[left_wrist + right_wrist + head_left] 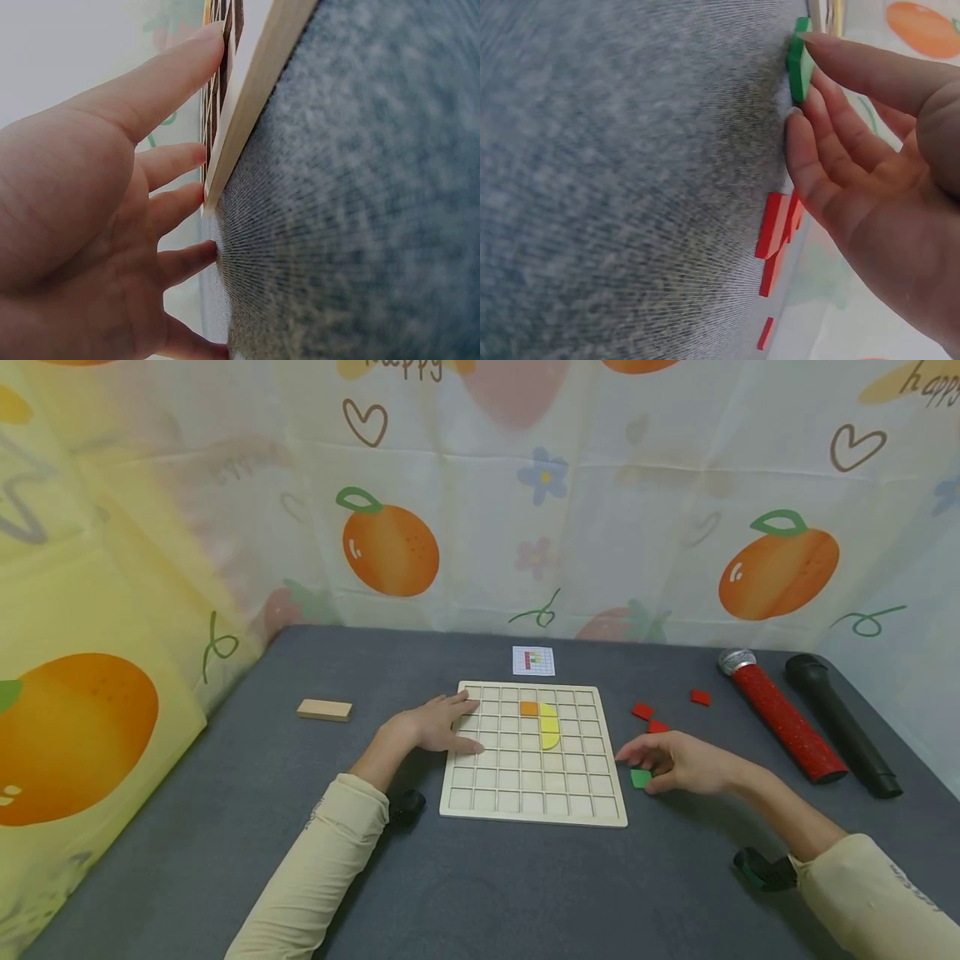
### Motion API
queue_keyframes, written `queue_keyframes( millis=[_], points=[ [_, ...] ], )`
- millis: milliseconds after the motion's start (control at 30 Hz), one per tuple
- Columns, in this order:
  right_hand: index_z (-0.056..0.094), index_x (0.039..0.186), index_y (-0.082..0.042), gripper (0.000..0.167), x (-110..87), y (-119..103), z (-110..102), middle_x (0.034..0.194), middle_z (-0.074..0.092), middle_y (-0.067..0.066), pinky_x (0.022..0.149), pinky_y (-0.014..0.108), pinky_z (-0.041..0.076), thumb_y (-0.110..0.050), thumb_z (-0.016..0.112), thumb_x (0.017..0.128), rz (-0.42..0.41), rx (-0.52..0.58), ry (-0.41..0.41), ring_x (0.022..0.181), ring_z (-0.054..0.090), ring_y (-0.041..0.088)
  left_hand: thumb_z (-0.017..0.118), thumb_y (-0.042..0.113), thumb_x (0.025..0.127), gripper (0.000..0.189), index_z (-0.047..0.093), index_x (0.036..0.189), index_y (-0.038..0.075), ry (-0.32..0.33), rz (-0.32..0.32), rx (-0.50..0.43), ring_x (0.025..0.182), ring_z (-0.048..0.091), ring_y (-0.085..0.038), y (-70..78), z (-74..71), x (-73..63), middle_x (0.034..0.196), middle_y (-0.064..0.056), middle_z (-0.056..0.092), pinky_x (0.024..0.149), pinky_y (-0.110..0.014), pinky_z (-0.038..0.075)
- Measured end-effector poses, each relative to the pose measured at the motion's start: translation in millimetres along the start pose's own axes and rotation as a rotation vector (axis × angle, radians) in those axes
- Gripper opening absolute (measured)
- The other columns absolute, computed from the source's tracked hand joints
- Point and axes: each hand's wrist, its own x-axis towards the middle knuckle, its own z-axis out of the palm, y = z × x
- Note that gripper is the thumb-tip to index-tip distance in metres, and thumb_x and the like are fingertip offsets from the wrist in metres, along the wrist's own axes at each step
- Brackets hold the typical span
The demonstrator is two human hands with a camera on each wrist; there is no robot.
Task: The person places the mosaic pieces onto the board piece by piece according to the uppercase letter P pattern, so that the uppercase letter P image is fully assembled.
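A light wooden grid board [510,805] lies on the table. On it are an orange square tile [529,708] and a column of yellow pieces [549,725], the lowest with a rounded end. My left hand [438,724] is spread over the board's left edge; in the left wrist view its thumb [176,75] touches the grid side while the lower fingers reach the cloth. Just right of the board, my right hand [693,763] pinches a green tile [640,778] between thumb and fingers, close to the tabletop. The right wrist view shows the green tile [799,64] at the thumb tip.
Several red tiles [701,697] lie beyond my right hand. A red microphone [787,718] and a black microphone [843,727] lie far right. Behind the board is a small printed pattern card [533,661]. A wooden block [324,710] sits at the left, and a patterned curtain [465,552] hangs behind.
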Motion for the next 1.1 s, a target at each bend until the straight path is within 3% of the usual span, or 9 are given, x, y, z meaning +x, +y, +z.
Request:
queue_keyframes(
  millis=[233,467,733,933,1100],
  points=[
    [0.059,0.122,-0.001,0.041,0.0,2.4,0.3,0.099,0.054,0.009,0.074,0.027,0.049,-0.002,0.072,0.083,-0.010,-0.041,0.034,0.091,0.050,0.024,0.062,0.051,0.089,0.083,0.023,0.153,0.015,0.002,0.006,-0.001,0.143,0.006,-0.034,-0.5,0.1,0.9,0.159,-0.007,0.010,0.110,-0.054,0.014],
    [0.060,0.121,-0.002,0.038,-1.2,1.9,-1.4,0.086,0.052,0.006,0.062,0.026,0.042,-0.003,0.071,0.084,0.012,-0.109,0.085,0.071,0.048,0.016,0.061,0.051,0.089,0.082,0.024,0.153,0.015,0.003,0.008,0.000,0.143,0.007,-0.034,-2.8,1.9,3.3,0.159,-0.006,0.011,0.110,-0.053,0.014],
    [0.065,0.106,-0.003,0.021,-0.7,2.5,-2.2,0.085,0.062,0.000,0.063,0.028,0.046,-0.010,0.070,0.087,0.060,-0.159,0.199,0.073,0.055,0.014,0.062,0.056,0.086,0.087,0.025,0.153,0.014,-0.008,0.016,-0.017,0.143,0.008,-0.035,-1.6,-1.6,0.3,0.158,-0.008,0.012,0.110,-0.055,0.014],
    [0.066,0.106,-0.002,0.022,2.2,-2.9,-0.8,0.083,0.065,0.002,0.057,0.028,0.044,-0.015,0.069,0.089,0.138,-0.078,0.280,0.069,0.054,0.018,0.062,0.050,0.089,0.083,0.024,0.153,0.015,-0.002,0.010,-0.009,0.143,0.007,-0.034,-2.5,0.7,3.0,0.159,-0.008,0.011,0.110,-0.054,0.014],
    [0.065,0.111,0.000,0.030,8.2,-6.4,2.0,0.085,0.067,0.005,0.067,0.031,0.051,-0.021,0.070,0.089,0.189,0.026,0.325,0.078,0.061,0.022,0.061,0.050,0.089,0.082,0.024,0.153,0.014,0.002,0.009,0.004,0.143,0.008,-0.035,-2.2,1.3,3.0,0.158,-0.008,0.011,0.110,-0.054,0.015]
  ],
)
